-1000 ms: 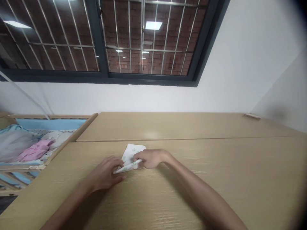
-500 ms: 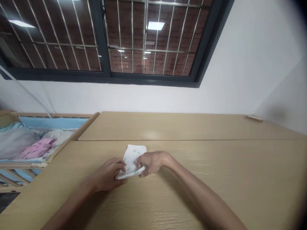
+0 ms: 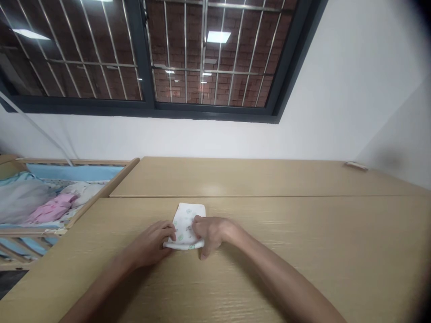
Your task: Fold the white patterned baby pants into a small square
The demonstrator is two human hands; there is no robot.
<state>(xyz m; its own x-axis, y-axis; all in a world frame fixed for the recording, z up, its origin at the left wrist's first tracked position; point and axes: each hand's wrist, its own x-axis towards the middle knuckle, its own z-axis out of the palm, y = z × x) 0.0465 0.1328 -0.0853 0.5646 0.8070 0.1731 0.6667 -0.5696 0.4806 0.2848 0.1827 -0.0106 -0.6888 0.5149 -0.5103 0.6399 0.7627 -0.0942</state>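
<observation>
A small white cloth (image 3: 187, 224) with a green print lies flat on the wooden surface, its near edge turned up into a narrow fold. My left hand (image 3: 156, 242) grips the cloth's near left corner, fingers on top and the thumb low by the fold. At the right edge is my right hand (image 3: 213, 233), its bent fingertips resting on the cloth. Its thumb is spread away from those fingers, just beyond the right end of the fold. The underside of the cloth is hidden.
The broad wooden surface (image 3: 286, 251) has a seam and a rear strip along the wall. To the left stands a wooden crib (image 3: 123, 177) with bedding and a pink cloth (image 3: 55, 207). A small pale object (image 3: 356, 166) lies at the back right. Above is a barred window (image 3: 215, 110).
The near fold now lies straighter and lower across the cloth. My right hand has loosened from the fold's right end, its thumb moving down and apart. My left hand has hardly moved.
</observation>
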